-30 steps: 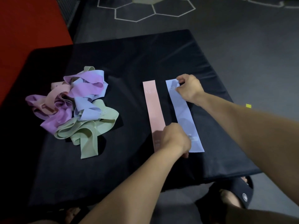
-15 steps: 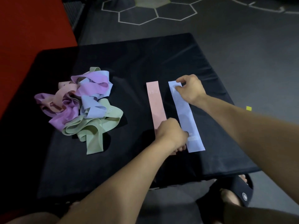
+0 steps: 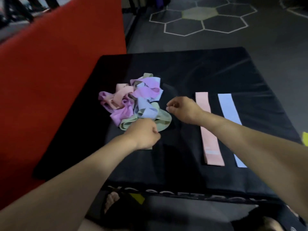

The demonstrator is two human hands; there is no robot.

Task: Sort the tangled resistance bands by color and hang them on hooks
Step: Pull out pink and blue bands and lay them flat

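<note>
Head view: left hand [image 3: 143,133] is curling over the green band [image 3: 164,120] at the tangled pile [image 3: 133,102]; whether it grips, unclear. Right hand [image 3: 182,109] is hovering, loosely curled, holding nothing. Pink band [image 3: 209,130] and blue band [image 3: 229,109] are lying flat on the black surface [image 3: 200,72].

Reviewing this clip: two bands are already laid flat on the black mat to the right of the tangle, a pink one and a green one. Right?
Not quite. The head view shows the pink band beside a light blue band, not a green one. Both do lie flat on the black mat, right of the tangle; the green bands are in the tangle.
</note>
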